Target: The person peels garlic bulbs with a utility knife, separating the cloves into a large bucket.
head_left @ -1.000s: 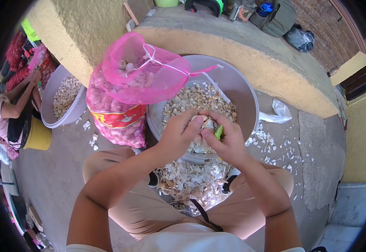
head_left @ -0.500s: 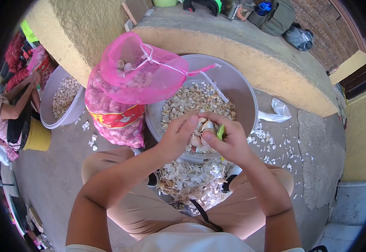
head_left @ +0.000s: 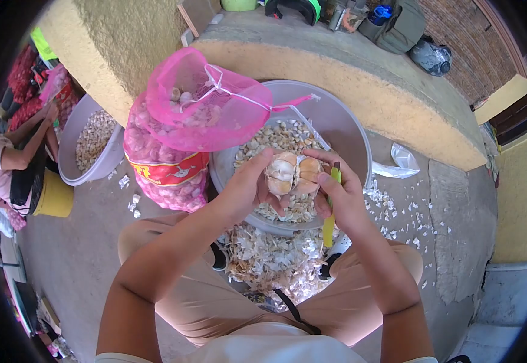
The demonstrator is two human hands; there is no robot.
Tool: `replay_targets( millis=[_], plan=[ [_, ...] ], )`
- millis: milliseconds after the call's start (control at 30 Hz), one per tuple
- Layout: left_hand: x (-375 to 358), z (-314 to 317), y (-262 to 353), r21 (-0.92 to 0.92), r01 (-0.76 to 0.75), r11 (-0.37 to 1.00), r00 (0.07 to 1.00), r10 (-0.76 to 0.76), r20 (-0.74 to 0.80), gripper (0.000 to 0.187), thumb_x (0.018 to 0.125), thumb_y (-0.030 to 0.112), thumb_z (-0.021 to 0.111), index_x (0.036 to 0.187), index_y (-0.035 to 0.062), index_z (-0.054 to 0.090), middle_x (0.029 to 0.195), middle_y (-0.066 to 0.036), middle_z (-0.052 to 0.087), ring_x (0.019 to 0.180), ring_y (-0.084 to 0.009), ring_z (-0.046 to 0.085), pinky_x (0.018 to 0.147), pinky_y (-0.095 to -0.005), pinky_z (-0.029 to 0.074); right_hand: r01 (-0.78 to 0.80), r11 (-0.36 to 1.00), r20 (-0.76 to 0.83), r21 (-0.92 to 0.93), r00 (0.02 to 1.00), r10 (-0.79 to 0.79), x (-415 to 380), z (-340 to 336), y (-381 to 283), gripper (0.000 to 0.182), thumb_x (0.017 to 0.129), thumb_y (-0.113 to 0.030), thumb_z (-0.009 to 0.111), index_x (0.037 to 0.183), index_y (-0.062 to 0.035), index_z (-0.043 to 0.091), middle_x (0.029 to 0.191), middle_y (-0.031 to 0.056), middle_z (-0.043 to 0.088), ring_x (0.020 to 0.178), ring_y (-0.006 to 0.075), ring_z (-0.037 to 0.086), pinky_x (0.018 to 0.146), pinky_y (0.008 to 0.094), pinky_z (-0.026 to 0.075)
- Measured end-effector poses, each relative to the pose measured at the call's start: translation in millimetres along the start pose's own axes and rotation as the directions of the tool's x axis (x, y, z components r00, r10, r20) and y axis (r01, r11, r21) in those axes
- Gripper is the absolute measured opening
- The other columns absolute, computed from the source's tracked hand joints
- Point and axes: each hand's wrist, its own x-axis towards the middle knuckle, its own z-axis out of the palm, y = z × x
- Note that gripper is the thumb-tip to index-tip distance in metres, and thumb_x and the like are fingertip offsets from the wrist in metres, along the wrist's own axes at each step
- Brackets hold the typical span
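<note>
Over the grey basin (head_left: 342, 121) my two hands hold garlic that is parted into two clumps side by side. My left hand (head_left: 248, 184) is closed round the left garlic clump (head_left: 281, 173). The right garlic clump (head_left: 307, 174) rests in the fingers of my right hand (head_left: 343, 196), which also holds a yellow-green tool (head_left: 329, 227) pointing down. Loose garlic cloves (head_left: 287, 136) lie in the basin beneath. Left of the basin stands a pink mesh sack (head_left: 166, 139) full of garlic bulbs, its loose top hanging over the rim.
Papery skins (head_left: 275, 257) lie heaped between my feet, with more scraps on the floor at right. At the far left, a person (head_left: 18, 157) sits by another basin (head_left: 69, 157) and a yellow bucket (head_left: 54, 196). A low ledge (head_left: 348, 78) runs behind the basin.
The garlic between my hands has come apart into two clumps, cloves facing up. My hands have spread slightly, and the yellow-green tool now shows along its length.
</note>
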Motion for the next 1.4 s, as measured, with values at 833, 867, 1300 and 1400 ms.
replay_targets(
  millis=[833, 867, 1300, 1400],
  plan=[
    [8, 0, -9, 0.253, -0.071, 0.965, 0.972, 0.124, -0.202, 0.043, 0.072, 0.007, 0.067, 0.105, 0.0075, 0.04, 0.094, -0.006, 0.053, 0.082, -0.0141, 0.057, 0.057, -0.026, 0.053, -0.014, 0.987, -0.272, -0.158, 0.962, -0.03, 5, 22, 32, 0.025, 0.082, -0.01, 0.052, 0.107, -0.0061, 0.05, 0.084, 0.0038, 0.055, 0.07, 0.0088, 0.05, 0.062, 0.0224, 0.042],
    [7, -1, -6, 0.279, -0.058, 0.958, 0.971, 0.119, -0.207, 0.043, 0.071, 0.007, 0.067, 0.104, 0.0075, 0.04, 0.094, -0.005, 0.053, 0.081, -0.0138, 0.057, 0.057, -0.0256, 0.053, 0.033, 0.975, -0.259, -0.22, 0.962, -0.091, 8, 18, 33, 0.025, 0.082, -0.011, 0.053, 0.106, -0.0062, 0.051, 0.084, 0.004, 0.055, 0.073, 0.0095, 0.05, 0.064, 0.0234, 0.042],
    [-2, -4, 9, 0.142, 0.008, 0.99, 0.994, 0.008, -0.108, 0.037, 0.071, 0.008, 0.067, 0.1, 0.0086, 0.045, 0.093, -0.005, 0.054, 0.073, -0.0144, 0.057, 0.051, -0.0223, 0.05, 0.052, 0.973, -0.043, -0.226, 0.997, -0.064, 6, 10, 21, 0.03, 0.081, -0.018, 0.058, 0.107, -0.0048, 0.049, 0.082, 0.0065, 0.057, 0.061, 0.0094, 0.052, 0.054, 0.0206, 0.041],
    [0, -3, 0, 0.051, 0.003, 0.999, 0.993, 0.003, -0.119, 0.037, 0.072, 0.01, 0.067, 0.102, 0.0076, 0.044, 0.09, -0.005, 0.055, 0.071, -0.0147, 0.058, 0.049, -0.0212, 0.048, -0.047, 0.995, -0.17, 0.084, 0.984, 0.061, 2, 19, 22, 0.034, 0.083, -0.018, 0.056, 0.111, -0.002, 0.045, 0.075, 0.0067, 0.056, 0.047, 0.0058, 0.045, 0.04, 0.0184, 0.035]
  ],
)
